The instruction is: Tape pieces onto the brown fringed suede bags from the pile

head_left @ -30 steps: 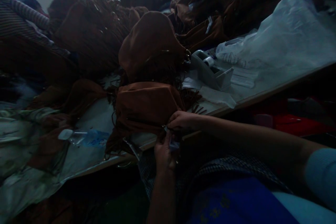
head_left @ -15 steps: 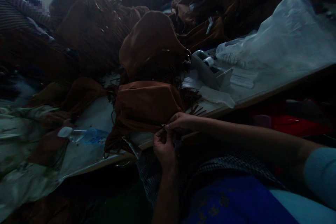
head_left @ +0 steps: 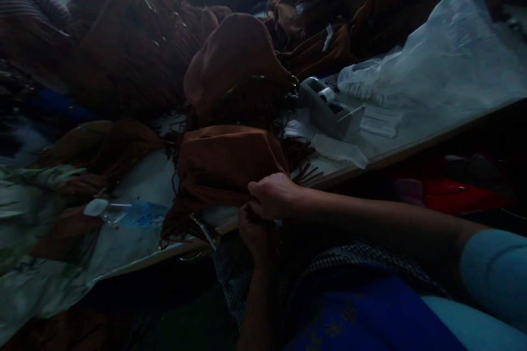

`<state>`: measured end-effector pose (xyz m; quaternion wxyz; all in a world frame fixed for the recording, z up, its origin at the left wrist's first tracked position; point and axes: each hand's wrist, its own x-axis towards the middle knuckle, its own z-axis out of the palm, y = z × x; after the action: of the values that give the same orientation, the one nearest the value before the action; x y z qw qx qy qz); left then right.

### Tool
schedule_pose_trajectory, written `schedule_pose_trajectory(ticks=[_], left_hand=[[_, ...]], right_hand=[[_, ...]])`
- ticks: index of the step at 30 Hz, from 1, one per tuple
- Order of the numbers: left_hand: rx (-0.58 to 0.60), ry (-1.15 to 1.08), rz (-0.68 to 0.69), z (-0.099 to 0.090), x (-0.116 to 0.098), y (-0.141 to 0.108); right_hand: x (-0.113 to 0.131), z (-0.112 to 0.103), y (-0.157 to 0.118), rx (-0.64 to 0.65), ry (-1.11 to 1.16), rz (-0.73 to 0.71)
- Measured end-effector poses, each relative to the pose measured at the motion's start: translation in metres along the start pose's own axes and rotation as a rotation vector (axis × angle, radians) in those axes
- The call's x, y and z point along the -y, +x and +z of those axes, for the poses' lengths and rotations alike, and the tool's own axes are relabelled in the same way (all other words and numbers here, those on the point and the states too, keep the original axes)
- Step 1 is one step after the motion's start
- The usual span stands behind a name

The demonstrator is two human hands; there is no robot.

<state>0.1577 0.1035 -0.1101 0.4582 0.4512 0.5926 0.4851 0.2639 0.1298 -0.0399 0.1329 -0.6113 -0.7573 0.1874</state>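
Observation:
A brown fringed bag lies at the front edge of the table, its flat panel facing up. My right hand is closed in a fist at the bag's near right corner, gripping its edge. Just below, my left hand is closed too and touches the right fingers. The small piece between the fingertips is hidden by the right hand. Behind this bag sits another brown bag with a gold-coloured ring on its right side.
A grey tape dispenser and a clear plastic sheet are to the right. On the left lies a plastic bottle. More brown bags are heaped behind. The table edge runs slantwise past my forearms.
My right hand has turned over and closed into a fist, covering the small metal piece that showed between the fingertips. My left hand stays beneath it, close to the same place.

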Motion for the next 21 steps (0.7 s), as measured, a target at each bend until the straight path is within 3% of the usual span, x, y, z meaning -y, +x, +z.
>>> schedule_pose_trajectory(ticks=[2,5,11,14,17,21], left_hand=[[0.002,-0.061,-0.022,0.000,0.004,0.002],[0.046,-0.118,-0.083,-0.001,0.006,0.006],[0.118,-0.184,-0.278,0.001,-0.008,0.006],[0.126,-0.340,-0.377,0.003,-0.010,0.003],[0.124,-0.448,-0.409,0.003,-0.007,0.003],[0.176,-0.433,-0.370,-0.001,-0.004,0.007]], right_hand=[[0.004,0.001,-0.001,0.013,-0.034,-0.026],[-0.002,0.009,-0.007,-0.081,0.022,-0.038],[-0.026,0.039,-0.016,-0.263,0.509,0.123],[-0.033,0.048,-0.011,-0.206,0.792,0.181],[-0.036,0.048,-0.004,-0.053,0.999,0.267],[-0.035,0.043,-0.001,0.064,1.028,0.337]])
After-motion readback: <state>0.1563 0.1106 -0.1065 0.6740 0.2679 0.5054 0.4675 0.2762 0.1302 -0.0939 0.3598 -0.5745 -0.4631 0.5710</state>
